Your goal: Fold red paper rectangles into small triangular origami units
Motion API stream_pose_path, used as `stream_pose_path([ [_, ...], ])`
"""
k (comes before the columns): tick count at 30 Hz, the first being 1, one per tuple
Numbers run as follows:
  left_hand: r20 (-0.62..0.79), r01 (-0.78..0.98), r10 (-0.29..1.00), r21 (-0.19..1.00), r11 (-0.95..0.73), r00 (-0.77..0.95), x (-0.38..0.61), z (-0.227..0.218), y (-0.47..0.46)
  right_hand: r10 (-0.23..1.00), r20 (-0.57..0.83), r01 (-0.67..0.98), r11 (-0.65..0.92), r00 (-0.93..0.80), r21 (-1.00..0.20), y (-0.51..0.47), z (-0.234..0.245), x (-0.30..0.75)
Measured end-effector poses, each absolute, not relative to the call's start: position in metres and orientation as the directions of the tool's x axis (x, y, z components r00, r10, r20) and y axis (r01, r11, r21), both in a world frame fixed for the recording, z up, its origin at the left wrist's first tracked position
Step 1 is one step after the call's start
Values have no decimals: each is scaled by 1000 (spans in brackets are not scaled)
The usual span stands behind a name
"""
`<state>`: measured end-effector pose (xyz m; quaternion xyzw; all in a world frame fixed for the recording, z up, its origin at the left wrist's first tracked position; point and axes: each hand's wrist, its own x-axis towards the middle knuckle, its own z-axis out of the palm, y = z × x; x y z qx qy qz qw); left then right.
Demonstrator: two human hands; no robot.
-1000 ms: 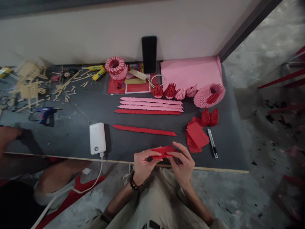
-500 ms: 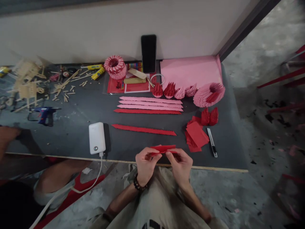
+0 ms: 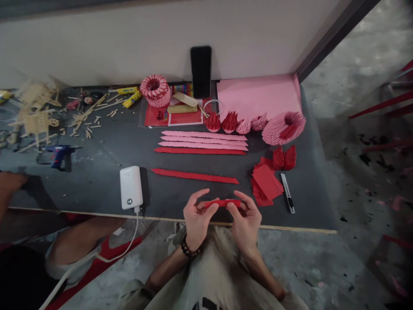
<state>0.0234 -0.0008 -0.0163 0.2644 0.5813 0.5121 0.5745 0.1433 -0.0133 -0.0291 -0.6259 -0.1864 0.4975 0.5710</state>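
Between both hands, just above the table's front edge, is a narrow folded piece of red paper. My left hand grips its left end with the thumb on the near face and the index finger raised off it. On the right end my right hand holds in the same way, index finger lifted. Beyond them lies a long red zigzag-edged paper strip. Another red strip and several pink strips lie farther back. To the right sits a loose pile of red paper rectangles.
Right of the pile lies a box cutter, near red folded-paper pieces. A white power bank with a cable is on the left, past it a blue glue gun. A phone leans at the back. Another person's hand rests far left.
The red paper has turned from a flatter sheet into a narrower band facing me. Both index fingers have lifted, and the thumbs now press on its near side.
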Motion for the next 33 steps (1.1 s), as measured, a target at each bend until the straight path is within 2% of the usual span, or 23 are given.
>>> stream_pose_path([
  [5, -374, -125, 913, 926, 357, -161, 19, -21, 1, 796, -380, -320, -248, 471, -915, -12, -34, 144],
  [18, -410, 2, 910, 912, 411, -57, 12, -14, 6, 789, -349, -285, -229, 506, -931, -4, -40, 144],
  [22, -363, 57, 929, 928, 368, -76, 14, -16, 5, 783, -347, -256, -246, 516, -935, -6, -37, 141],
  [27, -326, -41, 940, 945, 323, -104, 25, -13, -1, 867, -321, -176, -273, 382, -946, -12, -27, 136],
  [33, -361, -107, 932, 927, 361, 20, 29, -8, -3, 819, -395, -291, -291, 416, -911, -14, -21, 128],
])
